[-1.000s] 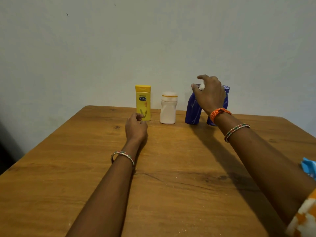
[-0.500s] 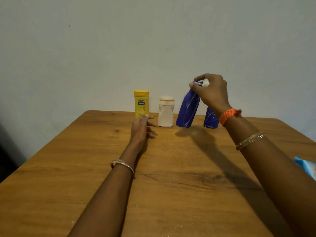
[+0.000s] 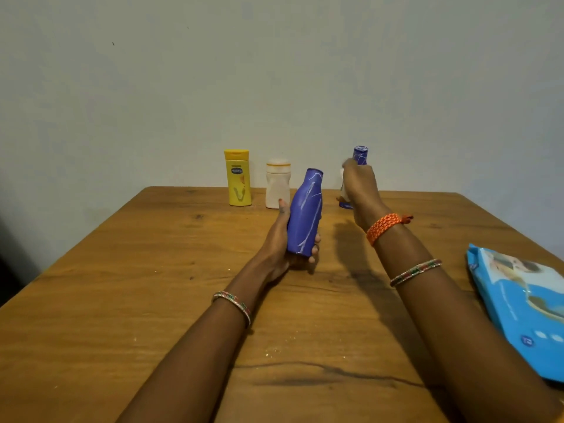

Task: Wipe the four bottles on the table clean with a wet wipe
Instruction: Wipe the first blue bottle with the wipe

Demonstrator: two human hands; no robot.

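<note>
L hand (image 3: 282,239) grips blue bottle (image 3: 305,213) off table (image 3: 152,285), tilted; R hand (image 3: 358,184) curled on white wipe (image 3: 343,190) by 2nd blue bottle (image 3: 360,154); yellow bottle (image 3: 238,178) + white bottle (image 3: 277,183) upright at far edge.

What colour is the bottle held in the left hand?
Blue-purple with thin white streaks: the bottle in the left hand, head view.

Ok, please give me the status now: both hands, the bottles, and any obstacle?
Left hand grips blue bottle, lifted. Right hand holds white wipe in front of second blue bottle. Yellow bottle, white bottle standing. No obstacle.
</note>
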